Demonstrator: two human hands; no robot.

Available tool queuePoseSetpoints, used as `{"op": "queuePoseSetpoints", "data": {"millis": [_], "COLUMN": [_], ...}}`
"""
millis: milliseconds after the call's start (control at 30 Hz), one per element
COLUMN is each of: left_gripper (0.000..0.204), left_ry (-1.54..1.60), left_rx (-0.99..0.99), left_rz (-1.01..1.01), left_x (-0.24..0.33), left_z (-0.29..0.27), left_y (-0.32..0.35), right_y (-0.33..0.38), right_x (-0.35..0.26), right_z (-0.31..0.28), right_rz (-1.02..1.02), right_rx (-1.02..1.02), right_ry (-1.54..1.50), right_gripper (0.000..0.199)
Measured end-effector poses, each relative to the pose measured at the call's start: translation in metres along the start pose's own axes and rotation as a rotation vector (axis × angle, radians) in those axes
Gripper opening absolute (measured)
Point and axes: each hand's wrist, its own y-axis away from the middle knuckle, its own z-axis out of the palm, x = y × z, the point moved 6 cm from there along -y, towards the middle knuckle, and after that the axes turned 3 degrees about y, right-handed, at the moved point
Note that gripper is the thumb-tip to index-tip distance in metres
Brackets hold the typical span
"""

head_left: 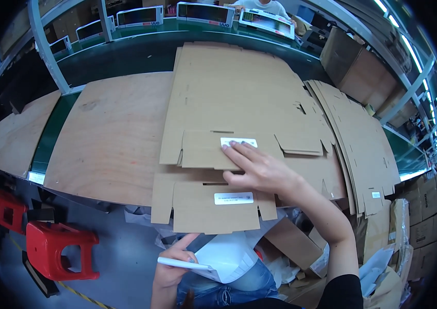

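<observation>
My right hand [262, 172] lies with its fingers stretched over a white label [225, 140] on the front flap of a flat, unfolded cardboard box [234, 87]. The fingertips press on the label and hide part of it. Below, another flat cardboard box [213, 219] sticks out toward me, and a second white label [234, 198] sits on its flap. Near my lap, my left hand [173, 265] is closed around the edge of white label sheets [229, 257], its index finger pointing toward the lower flap. The sheets hang across my jeans.
More flat cardboard boxes [357, 139] are piled to the right. Bare wooden board [113, 134] extends left. Red stools [59, 250] stand on the floor at left. Beyond the table, boxed goods [203, 14] line a green conveyor, with a person [267, 6] behind it. Cardboard scraps [293, 247] lie below right.
</observation>
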Motion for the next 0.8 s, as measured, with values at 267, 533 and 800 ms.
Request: {"op": "queuePoseSetpoints", "data": {"millis": [267,533,800], "left_gripper": [0.018,0.019,0.020], "left_ry": [0.060,0.021,-0.033], "left_rx": [-0.035,-0.017,0.043], "left_rz": [0.015,0.043,0.036], "left_x": [-0.005,0.000,-0.014], "left_z": [0.001,0.007,-0.009], "left_y": [-0.002,-0.013,0.002], "right_y": [-0.002,0.008,0.012], "right_x": [-0.071,-0.082,-0.088], "right_z": [-0.033,-0.041,-0.038], "right_rz": [-0.055,-0.076,0.145], "right_rx": [0.018,0.082,-0.006], "right_ry": [-0.121,-0.144,-0.376], "right_gripper": [0.038,0.044,0.031]}}
